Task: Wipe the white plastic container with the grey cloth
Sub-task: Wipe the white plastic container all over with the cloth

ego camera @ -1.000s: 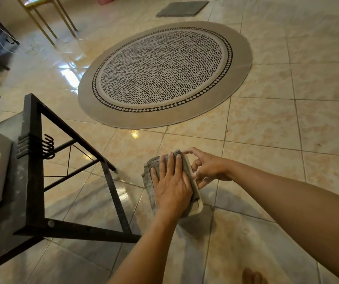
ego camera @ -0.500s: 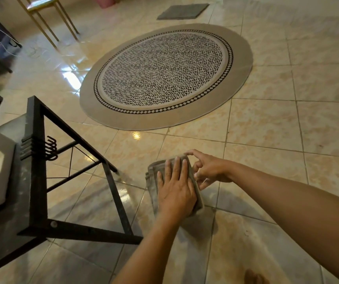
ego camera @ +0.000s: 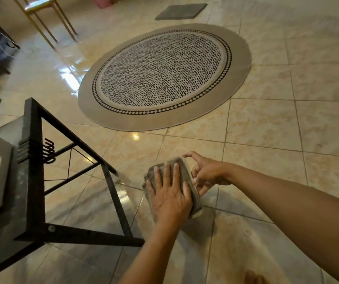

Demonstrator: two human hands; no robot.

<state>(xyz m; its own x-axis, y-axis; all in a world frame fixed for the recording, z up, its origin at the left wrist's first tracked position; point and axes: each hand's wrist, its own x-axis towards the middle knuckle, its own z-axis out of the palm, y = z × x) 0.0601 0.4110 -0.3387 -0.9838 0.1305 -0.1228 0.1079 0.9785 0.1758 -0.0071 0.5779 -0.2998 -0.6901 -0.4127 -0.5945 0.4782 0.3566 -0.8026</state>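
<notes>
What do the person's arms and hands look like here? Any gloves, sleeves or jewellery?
Both arms are bare as far as the view shows: no sleeve reaches the forearms. The left hand and the right hand wear no gloves, and no ring, watch or bracelet shows on either. The fingernails look short and unpainted. Anything worn above the elbows is out of view.

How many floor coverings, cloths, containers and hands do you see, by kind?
Floor coverings: 2, the round rug and the grey mat
Grey cloth: 1
White container: 1, mostly covered
Hands: 2, left hand and right hand
Total: 6
</notes>
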